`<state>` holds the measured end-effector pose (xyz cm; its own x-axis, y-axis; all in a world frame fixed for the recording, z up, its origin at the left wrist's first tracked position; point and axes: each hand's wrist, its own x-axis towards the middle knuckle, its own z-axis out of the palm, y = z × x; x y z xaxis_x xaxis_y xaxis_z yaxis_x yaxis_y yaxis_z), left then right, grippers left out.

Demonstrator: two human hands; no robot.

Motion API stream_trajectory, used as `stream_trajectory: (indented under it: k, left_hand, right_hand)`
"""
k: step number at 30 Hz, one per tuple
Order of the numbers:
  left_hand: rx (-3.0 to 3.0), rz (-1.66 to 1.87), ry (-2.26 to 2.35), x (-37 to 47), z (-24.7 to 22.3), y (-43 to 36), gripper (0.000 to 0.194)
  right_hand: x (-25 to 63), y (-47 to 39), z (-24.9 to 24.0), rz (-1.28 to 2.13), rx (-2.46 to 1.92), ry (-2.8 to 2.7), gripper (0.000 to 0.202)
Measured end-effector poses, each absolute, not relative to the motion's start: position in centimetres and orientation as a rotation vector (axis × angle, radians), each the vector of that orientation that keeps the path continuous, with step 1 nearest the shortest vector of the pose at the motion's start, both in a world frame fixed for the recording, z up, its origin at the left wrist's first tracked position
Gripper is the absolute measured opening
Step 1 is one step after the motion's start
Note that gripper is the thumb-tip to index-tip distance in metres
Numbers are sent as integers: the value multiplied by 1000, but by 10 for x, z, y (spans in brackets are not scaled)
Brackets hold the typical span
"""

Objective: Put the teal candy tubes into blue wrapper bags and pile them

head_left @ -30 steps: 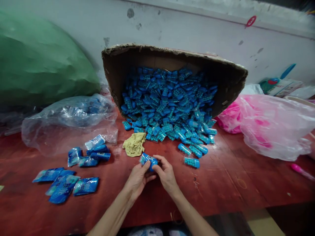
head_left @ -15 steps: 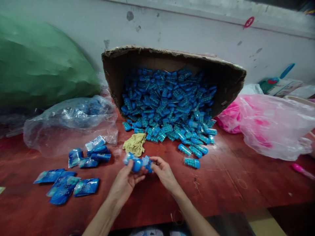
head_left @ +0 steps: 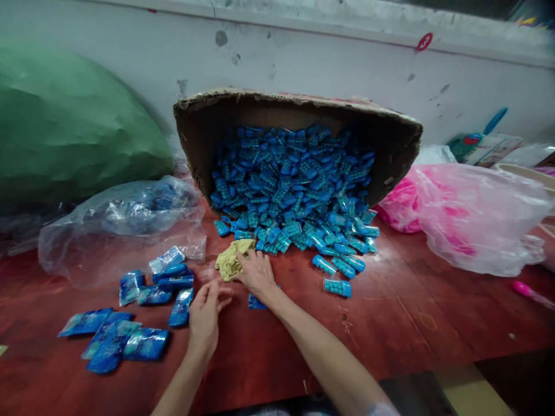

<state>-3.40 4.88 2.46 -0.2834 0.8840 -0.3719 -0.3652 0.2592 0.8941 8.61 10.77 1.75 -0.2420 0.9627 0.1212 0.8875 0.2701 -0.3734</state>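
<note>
My right hand (head_left: 256,276) has its fingers on a crumpled yellow cloth (head_left: 229,261), gripping its near right side. Partly hidden under that wrist lies a blue packet (head_left: 256,302). Just to the left, my left hand (head_left: 207,315) hovers over the table with loosely bent fingers apart and nothing visible in them. Another blue packet (head_left: 180,307) lies right beside it. Farther left are several more shiny blue packets (head_left: 145,345) in two loose groups. Behind the cloth, a heap of clear, blue-capped containers with teal beads (head_left: 295,190) spills from a tipped cardboard box (head_left: 191,138).
A clear plastic bag (head_left: 117,214) with blue items sits at the left, before a large green bag (head_left: 78,127). On the right are a pink-filled plastic bag (head_left: 472,214) and a pink handled item (head_left: 531,294). The red table (head_left: 390,329) ends at a front edge.
The blue items that were between my hands have left them. A blue packet now lies beside my left hand, another under my right wrist. My right hand has moved forward onto the yellow cloth.
</note>
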Motion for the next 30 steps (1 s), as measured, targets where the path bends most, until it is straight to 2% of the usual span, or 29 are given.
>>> stream_trajectory:
  k: [3,5,8,11,14,16,19,23,27,30]
  left_hand:
    - [876,1366,1506,-28,14,64,27]
    - [1069,1286,1563,-27,9,66,31]
    - [1558,1131,1658,-25,3,57,30]
    - [2086,880,1741,-18,-3,45,32]
    - [2290,598,1802,-9,-9,35,37]
    - [2287,529,1833,-5,-12,32,38]
    - [2149,691,1802,-5,-10,30,41]
    - [1488,974,1679,-3,4,32,59]
    - [948,884,1369,8,20,35,45]
    - [762,899,1307,16,24,36,37]
  right_hand:
    - [82,121,16,342,-1600,-2284,22]
    - [93,119,19,367,-1549,-2301,24]
    - [122,98,25,371,-1539,-2274,38]
    - [146,63,22,333,-1618,-2225,29]
    - [153,34,7,246,-1682,-2215,22]
    - [152,27,-2,185,-1697,-2165,15]
    - [149,29,-5,105,-1669,-2094,12]
    - [151,30,9,-3,-1555,-2010,14]
    - [146,21,20,85,-1407,-1951,18]
    - [142,22,21,408,-1416,-1766,24]
